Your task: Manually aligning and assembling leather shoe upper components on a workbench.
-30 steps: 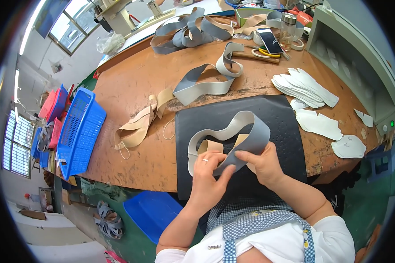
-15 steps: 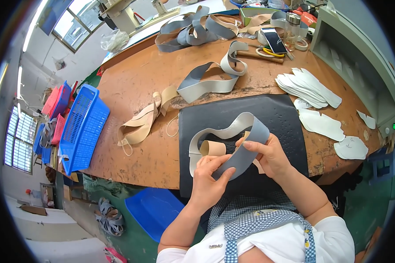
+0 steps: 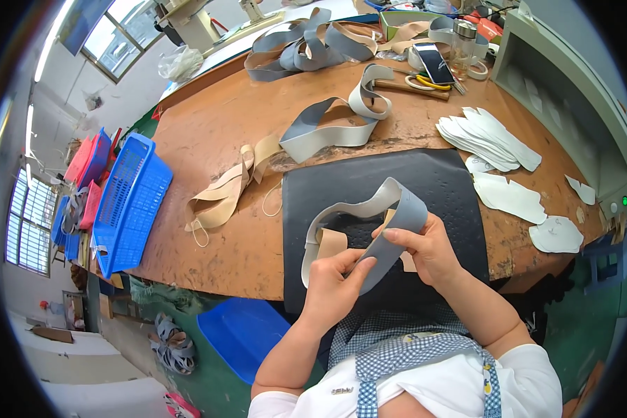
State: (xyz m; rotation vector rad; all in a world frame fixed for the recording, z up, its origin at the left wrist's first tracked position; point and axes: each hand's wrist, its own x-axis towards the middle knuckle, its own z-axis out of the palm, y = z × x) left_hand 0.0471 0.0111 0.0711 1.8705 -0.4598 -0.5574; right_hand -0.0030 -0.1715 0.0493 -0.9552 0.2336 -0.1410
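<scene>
Fingers of the left hand (image 3: 333,285) and right hand (image 3: 428,254) pinch the looped gray-and-white band (image 3: 408,209), tan strip (image 3: 332,243) inside it, over the black mat (image 3: 449,188), their grips slightly farther apart than a second ago, apparently baring more gray between.

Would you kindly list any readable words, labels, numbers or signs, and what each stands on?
None reads clearly.
White piece: pen marks, too faint to read.
Emblem on white shirt: too small.
Gray band between left hand and right hand: no lettering visible.
</scene>
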